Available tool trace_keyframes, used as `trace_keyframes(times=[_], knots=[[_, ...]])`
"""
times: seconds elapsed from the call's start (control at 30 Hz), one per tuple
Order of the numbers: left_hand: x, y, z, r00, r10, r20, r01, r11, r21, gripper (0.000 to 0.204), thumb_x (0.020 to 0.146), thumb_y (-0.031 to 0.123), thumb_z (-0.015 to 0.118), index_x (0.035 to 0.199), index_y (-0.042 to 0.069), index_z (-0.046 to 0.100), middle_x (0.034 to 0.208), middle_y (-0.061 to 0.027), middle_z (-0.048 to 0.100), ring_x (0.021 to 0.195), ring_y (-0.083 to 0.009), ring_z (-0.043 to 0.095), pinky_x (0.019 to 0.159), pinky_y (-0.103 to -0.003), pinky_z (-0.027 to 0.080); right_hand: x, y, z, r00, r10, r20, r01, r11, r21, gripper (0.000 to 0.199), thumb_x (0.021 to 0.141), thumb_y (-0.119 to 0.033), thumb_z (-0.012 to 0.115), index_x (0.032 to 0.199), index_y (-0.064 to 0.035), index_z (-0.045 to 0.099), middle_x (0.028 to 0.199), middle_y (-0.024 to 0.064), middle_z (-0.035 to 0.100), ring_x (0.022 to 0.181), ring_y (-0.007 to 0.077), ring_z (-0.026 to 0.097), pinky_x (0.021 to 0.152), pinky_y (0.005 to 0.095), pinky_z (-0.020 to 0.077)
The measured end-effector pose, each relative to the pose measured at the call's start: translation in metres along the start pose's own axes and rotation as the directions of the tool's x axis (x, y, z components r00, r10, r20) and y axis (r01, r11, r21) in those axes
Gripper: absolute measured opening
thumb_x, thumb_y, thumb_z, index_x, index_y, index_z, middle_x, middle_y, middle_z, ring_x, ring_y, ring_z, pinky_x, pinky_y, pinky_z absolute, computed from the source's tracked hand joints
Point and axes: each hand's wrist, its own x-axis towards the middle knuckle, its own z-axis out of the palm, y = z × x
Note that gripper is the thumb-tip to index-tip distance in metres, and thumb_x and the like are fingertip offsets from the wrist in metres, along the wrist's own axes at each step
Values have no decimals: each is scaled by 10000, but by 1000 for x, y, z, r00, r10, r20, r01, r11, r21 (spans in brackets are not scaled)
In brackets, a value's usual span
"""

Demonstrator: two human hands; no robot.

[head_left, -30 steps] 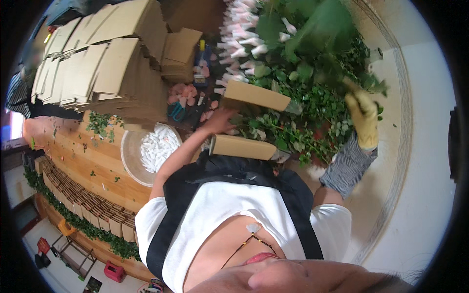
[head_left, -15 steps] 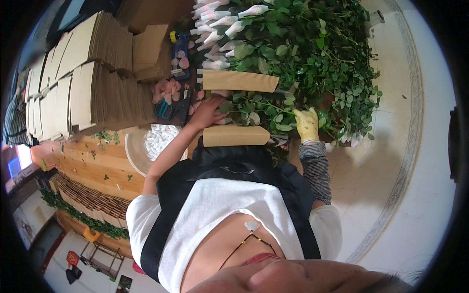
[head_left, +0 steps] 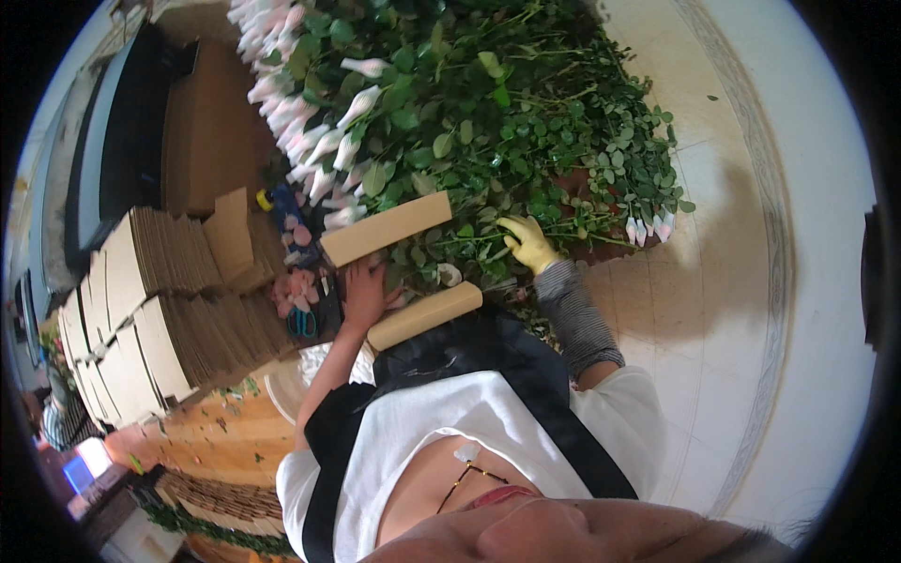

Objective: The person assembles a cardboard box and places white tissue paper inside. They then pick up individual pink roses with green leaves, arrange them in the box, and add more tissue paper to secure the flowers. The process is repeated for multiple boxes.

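Observation:
Cut roses with long leafy stems lie in front of me, and pale sleeves cover many of the flower heads [head_left: 328, 145]. My bare left hand [head_left: 364, 293] rests at the head end of a few stems, fingers stretched toward the edge of an upright cardboard flap [head_left: 387, 230]. A second cardboard flap [head_left: 425, 316] stands nearer my apron, with rose leaves [head_left: 422, 258] between the two. My right hand [head_left: 530, 247], in a yellow glove, reaches among the stems with thumb and forefinger apart. Leaves partly cover what it touches.
Stacked folded cardboard [head_left: 141, 310] rises at the left. Beside my left hand lie teal-handled scissors [head_left: 303, 323], pink petals [head_left: 296, 289] and a blue tape dispenser [head_left: 293, 220]. A round bin [head_left: 283, 394] with white pieces stands below. Several small roses [head_left: 649, 229] lie at the right edge.
My view has turned, so the flaps look tilted and the pile sits further left. My right hand's gloved fingers are spread wider. My left hand stays by the flower heads.

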Motion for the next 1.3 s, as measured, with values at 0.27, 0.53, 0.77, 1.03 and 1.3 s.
trace_keyframes(times=[0.27, 0.53, 0.77, 1.03, 1.3], knots=[[-11, -3, 2, 1000, -5, -22, 4, 1000, -23, 645, 738, 416, 808, 1228, 33, 638, 1398, -245, 453, 1305, -423, 415, 1068, -541, 345, 149, -108, -181, 761, -133, -634, 330, 922, 203, 430, 938, -102, 607, 1358, -16, 571, 1350, 166, 609, 1268, 333, 558, 1073, 408, 432], [-3, -5, -2, 998, -14, 57, 14, 1000, 6, 647, 719, 426, 818, 1199, 31, 638, 1465, -229, 418, 1361, -418, 375, 1081, -553, 338, 243, -140, -193, 503, -372, -780, 109, 923, -370, 352, 734, -71, 775, 1079, -64, 706, 1300, 134, 620, 1269, 334, 526, 1107, 489, 403], [-8, -5, 8, 996, -81, 39, 85, 992, -95, 641, 752, 436, 785, 1249, 62, 630, 1483, -229, 404, 1389, -420, 365, 1104, -564, 321, 208, -92, -253, 392, -248, -886, 27, 966, -259, 192, 768, -118, 674, 933, -55, 750, 832, 149, 714, 853, 337, 669, 741, 448, 536], [-20, -6, 25, 988, -139, -66, 129, 982, -137, 627, 763, 448, 778, 1278, 122, 631, 1362, -188, 494, 1320, -381, 425, 1100, -578, 296, 80, -79, -268, 745, -235, -624, 217, 970, -106, 345, 925, -27, 586, 1264, -2, 648, 1233, 182, 677, 1143, 265, 631, 1001, 370, 477], [-16, -22, 47, 982, -41, -185, -2, 973, -230, 586, 779, 413, 790, 1261, 116, 639, 1331, -171, 514, 1303, -360, 435, 1087, -529, 302, 90, -46, -243, 565, 90, -820, 192, 952, 237, 315, 959, -129, 615, 1225, 39, 627, 1170, 176, 666, 1088, 261, 627, 966, 355, 491]])
